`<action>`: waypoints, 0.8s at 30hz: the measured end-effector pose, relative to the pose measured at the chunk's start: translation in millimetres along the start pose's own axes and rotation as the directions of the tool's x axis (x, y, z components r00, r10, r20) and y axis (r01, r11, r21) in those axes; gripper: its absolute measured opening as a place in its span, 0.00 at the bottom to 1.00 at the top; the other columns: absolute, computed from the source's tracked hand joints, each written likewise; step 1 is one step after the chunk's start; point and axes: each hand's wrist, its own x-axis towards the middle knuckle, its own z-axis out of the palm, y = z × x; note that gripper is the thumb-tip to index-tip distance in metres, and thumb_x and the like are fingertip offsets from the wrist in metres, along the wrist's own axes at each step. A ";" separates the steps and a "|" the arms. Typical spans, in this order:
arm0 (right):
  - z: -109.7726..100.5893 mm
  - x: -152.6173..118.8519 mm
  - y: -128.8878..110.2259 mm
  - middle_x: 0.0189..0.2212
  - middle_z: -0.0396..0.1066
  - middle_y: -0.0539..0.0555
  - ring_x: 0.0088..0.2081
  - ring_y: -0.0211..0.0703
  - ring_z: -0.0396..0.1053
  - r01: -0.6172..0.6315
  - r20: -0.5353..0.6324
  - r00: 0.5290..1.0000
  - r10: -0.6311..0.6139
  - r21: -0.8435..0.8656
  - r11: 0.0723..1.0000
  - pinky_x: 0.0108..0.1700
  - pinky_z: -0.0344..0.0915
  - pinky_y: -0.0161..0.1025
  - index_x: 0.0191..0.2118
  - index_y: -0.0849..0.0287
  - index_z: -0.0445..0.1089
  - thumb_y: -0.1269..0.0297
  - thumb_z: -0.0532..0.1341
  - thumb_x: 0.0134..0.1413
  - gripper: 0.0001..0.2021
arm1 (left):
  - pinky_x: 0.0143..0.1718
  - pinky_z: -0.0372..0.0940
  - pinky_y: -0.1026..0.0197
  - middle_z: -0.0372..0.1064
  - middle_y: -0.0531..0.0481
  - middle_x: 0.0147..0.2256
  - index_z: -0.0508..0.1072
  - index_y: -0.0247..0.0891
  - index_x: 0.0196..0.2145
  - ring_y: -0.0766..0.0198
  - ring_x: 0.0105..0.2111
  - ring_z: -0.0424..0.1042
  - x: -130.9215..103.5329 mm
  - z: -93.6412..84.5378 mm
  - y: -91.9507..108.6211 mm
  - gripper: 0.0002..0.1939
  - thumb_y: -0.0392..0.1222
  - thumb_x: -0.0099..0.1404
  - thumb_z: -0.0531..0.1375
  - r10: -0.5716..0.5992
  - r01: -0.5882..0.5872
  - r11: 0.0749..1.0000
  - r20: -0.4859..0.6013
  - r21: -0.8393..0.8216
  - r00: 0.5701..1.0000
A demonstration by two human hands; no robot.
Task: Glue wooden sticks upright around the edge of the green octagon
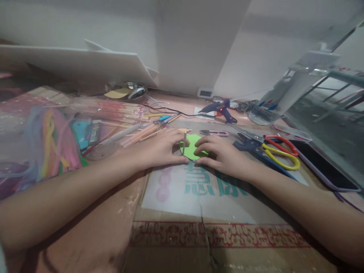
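A bright green, many-sided piece of paper point(193, 141) lies between my two hands, over a printed white sheet. My left hand point(163, 149) curls round its left edge, fingers above and thumb below. A thin brownish stick point(184, 144) stands by the left fingertips; whether they grip it I cannot tell. From the other side, my right hand point(220, 153) has its bent fingers on the right edge of the green piece, the thumb near its lower edge. Small pink-handled snips point(214, 133) lie just behind. The fingertips are slightly blurred.
On the right are red-and-yellow-handled scissors point(280, 148), a phone point(324, 165) and a clear plastic container point(284, 94). A blue glue gun point(220, 109) rests at the back. Pastel pipe cleaners point(54, 140) and several pens point(167, 118) are on the left. Cardboard point(167, 258) lies in front.
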 end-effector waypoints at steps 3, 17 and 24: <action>0.5 -0.3 -2.6 0.46 0.73 0.59 0.51 0.52 0.69 -0.008 0.008 1.000 0.008 -0.011 1.000 0.54 0.67 0.51 0.44 0.57 0.74 0.59 0.65 0.64 0.08 | 0.57 0.64 0.47 0.71 0.44 0.55 0.71 0.42 0.53 0.49 0.57 0.69 2.4 2.0 1.8 0.26 0.54 0.60 0.69 -0.048 0.047 0.998 -0.009 -0.036 0.999; 4.3 -3.2 -4.8 0.45 0.72 0.58 0.51 0.50 0.68 -0.037 -0.027 0.999 0.036 -0.047 0.998 0.54 0.67 0.50 0.41 0.56 0.74 0.59 0.62 0.67 0.07 | 0.53 0.65 0.46 0.74 0.41 0.50 0.72 0.38 0.48 0.49 0.51 0.72 5.1 7.3 9.6 0.20 0.50 0.62 0.66 -0.075 0.071 0.996 -0.088 -0.054 0.993; 1.7 -2.7 -9.1 0.44 0.74 0.58 0.47 0.49 0.71 -0.066 -0.071 0.996 0.061 -0.065 0.996 0.52 0.69 0.49 0.40 0.56 0.73 0.63 0.58 0.68 0.07 | 0.51 0.67 0.48 0.75 0.43 0.47 0.73 0.39 0.47 0.50 0.49 0.73 3.7 8.7 8.1 0.18 0.48 0.62 0.66 -0.022 0.016 0.999 -0.130 -0.041 0.991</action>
